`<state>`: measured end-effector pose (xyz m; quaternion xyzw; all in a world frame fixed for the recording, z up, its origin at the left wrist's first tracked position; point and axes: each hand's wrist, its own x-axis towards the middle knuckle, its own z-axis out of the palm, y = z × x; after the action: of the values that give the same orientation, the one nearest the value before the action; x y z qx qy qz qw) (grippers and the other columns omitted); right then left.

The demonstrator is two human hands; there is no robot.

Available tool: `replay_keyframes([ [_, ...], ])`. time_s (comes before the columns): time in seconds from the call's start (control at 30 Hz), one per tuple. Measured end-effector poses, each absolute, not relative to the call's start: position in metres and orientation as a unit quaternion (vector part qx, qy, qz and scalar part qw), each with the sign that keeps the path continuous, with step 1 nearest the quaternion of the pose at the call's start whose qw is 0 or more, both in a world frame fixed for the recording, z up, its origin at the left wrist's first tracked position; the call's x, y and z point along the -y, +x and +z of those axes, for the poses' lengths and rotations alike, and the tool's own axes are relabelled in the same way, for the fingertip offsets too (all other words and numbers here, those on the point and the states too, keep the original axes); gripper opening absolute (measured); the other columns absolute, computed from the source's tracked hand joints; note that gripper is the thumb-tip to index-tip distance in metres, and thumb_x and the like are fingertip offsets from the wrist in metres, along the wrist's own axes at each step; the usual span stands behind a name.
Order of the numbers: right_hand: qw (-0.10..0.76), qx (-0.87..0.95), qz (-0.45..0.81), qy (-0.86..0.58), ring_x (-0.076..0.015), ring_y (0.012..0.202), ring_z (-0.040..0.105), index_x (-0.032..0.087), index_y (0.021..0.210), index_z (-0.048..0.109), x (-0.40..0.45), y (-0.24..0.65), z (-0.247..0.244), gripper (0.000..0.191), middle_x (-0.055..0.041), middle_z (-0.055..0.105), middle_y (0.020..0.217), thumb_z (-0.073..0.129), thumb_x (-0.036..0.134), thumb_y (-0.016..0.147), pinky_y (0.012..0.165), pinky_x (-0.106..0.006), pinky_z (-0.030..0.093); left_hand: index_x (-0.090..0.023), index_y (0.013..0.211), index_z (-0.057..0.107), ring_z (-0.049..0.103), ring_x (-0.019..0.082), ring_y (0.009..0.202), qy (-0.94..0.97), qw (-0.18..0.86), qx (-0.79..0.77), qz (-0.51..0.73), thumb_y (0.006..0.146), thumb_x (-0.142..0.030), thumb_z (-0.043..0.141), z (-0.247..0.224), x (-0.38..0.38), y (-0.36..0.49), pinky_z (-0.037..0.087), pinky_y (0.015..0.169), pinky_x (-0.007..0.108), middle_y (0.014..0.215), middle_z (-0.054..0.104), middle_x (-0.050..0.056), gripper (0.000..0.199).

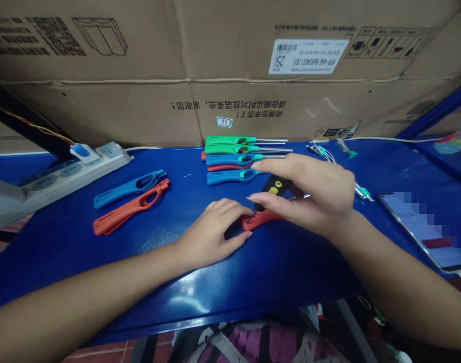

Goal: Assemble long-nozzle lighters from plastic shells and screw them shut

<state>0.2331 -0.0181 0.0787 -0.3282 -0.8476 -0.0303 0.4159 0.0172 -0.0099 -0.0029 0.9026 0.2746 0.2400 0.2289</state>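
My left hand (215,234) rests on the blue table, thumb and fingers closed around the butt end of a red lighter (258,220), the long-necked kind. The lighter lies flat with its front part hidden behind my right hand. My right hand (309,194) grips a black-and-yellow tool (275,189) between thumb and fingers, just above the red lighter; its working tip cannot be made out. Behind it lie assembled long-necked lighters: green ones (225,148) and blue ones (226,177) with metal tubes, plus red ones partly covered.
At the left lie a blue handle shell (120,192) and a red handle shell (124,214) beside a power strip (73,174). Wired small parts (323,151) and metal tubes (361,191) lie at the right, near a phone (423,227). A cardboard wall (139,111) stands behind.
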Motion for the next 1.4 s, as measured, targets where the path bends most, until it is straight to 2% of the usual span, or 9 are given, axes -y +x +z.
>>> replay_keyframes([
  [0.17,0.393,0.854,0.05,-0.338,-0.0186,0.099,0.072,0.026,0.138,0.056,0.018,0.232,0.08,0.037,-0.0053,0.07,0.125,0.04,0.029,0.105,0.083,-0.033,0.061,-0.021,0.12,0.058,0.06,0.027,0.108,0.902,0.238,-0.277,0.229,0.094,-0.032,0.064,-0.002,0.01,0.017,0.046,0.095,0.044,0.114,0.067,0.009,0.029],
  [0.33,0.407,0.847,-0.028,-0.342,-0.0194,0.088,0.072,0.024,0.125,0.066,0.017,0.236,0.078,0.036,-0.0047,0.076,0.104,0.059,0.045,0.097,0.082,-0.032,0.06,-0.02,0.122,0.057,0.059,0.026,0.112,0.904,0.233,-0.271,0.233,0.095,-0.032,0.063,-0.002,0.009,0.017,0.045,0.098,0.045,0.119,0.066,0.009,0.03],
  [0.47,0.387,0.844,0.07,-0.364,-0.014,0.087,0.072,0.023,0.151,0.043,0.017,0.237,0.077,0.045,-0.0061,0.07,0.127,0.033,0.032,0.108,0.083,-0.03,0.06,-0.02,0.119,0.057,0.059,0.025,0.108,0.901,0.24,-0.28,0.226,0.094,-0.03,0.064,-0.001,0.009,0.018,0.046,0.096,0.043,0.115,0.066,0.008,0.028],
  [0.63,0.409,0.846,-0.012,-0.342,-0.0175,0.093,0.073,0.022,0.126,0.067,0.015,0.237,0.079,0.034,-0.0057,0.075,0.114,0.062,0.039,0.097,0.087,-0.029,0.059,-0.021,0.12,0.056,0.058,0.026,0.111,0.904,0.229,-0.273,0.236,0.094,-0.031,0.064,-0.002,0.009,0.017,0.045,0.098,0.044,0.117,0.066,0.008,0.029],
  [0.8,0.391,0.857,0.004,-0.335,-0.0149,0.093,0.073,0.023,0.137,0.06,0.021,0.237,0.085,0.038,-0.004,0.074,0.12,0.039,0.03,0.106,0.087,-0.031,0.06,-0.02,0.119,0.057,0.059,0.025,0.107,0.904,0.229,-0.273,0.237,0.094,-0.031,0.065,-0.003,0.007,0.017,0.047,0.094,0.043,0.115,0.067,0.008,0.028],
  [0.93,0.39,0.86,-0.051,-0.325,-0.0154,0.087,0.073,0.022,0.126,0.067,0.025,0.237,0.086,0.032,-0.0019,0.078,0.098,0.057,0.037,0.1,0.083,-0.027,0.059,-0.021,0.122,0.057,0.059,0.027,0.113,0.905,0.223,-0.267,0.243,0.095,-0.032,0.063,-0.004,0.008,0.018,0.046,0.098,0.045,0.121,0.066,0.009,0.03],
  [1.07,0.383,0.866,-0.044,-0.319,-0.0172,0.104,0.07,0.021,0.134,0.061,0.026,0.233,0.084,0.035,-0.0045,0.075,0.112,0.043,0.028,0.105,0.091,-0.031,0.057,-0.021,0.119,0.059,0.059,0.027,0.112,0.903,0.23,-0.274,0.236,0.094,-0.033,0.064,-0.004,0.008,0.018,0.046,0.098,0.045,0.118,0.067,0.008,0.028],
  [1.27,0.386,0.859,-0.097,-0.321,-0.0145,0.078,0.068,0.02,0.115,0.071,0.024,0.233,0.082,0.029,-0.0028,0.072,0.087,0.058,0.04,0.099,0.071,-0.026,0.057,-0.02,0.117,0.058,0.06,0.025,0.105,0.903,0.224,-0.26,0.258,0.094,-0.03,0.064,-0.005,0.008,0.018,0.048,0.092,0.041,0.111,0.067,0.007,0.025],
  [1.4,0.393,0.867,0.002,-0.306,-0.0165,0.098,0.067,0.019,0.132,0.061,0.023,0.232,0.084,0.035,-0.0077,0.069,0.113,0.04,0.028,0.105,0.082,-0.032,0.058,-0.021,0.121,0.058,0.058,0.026,0.112,0.904,0.225,-0.269,0.243,0.094,-0.031,0.064,-0.004,0.008,0.018,0.046,0.097,0.044,0.118,0.066,0.008,0.029],
])
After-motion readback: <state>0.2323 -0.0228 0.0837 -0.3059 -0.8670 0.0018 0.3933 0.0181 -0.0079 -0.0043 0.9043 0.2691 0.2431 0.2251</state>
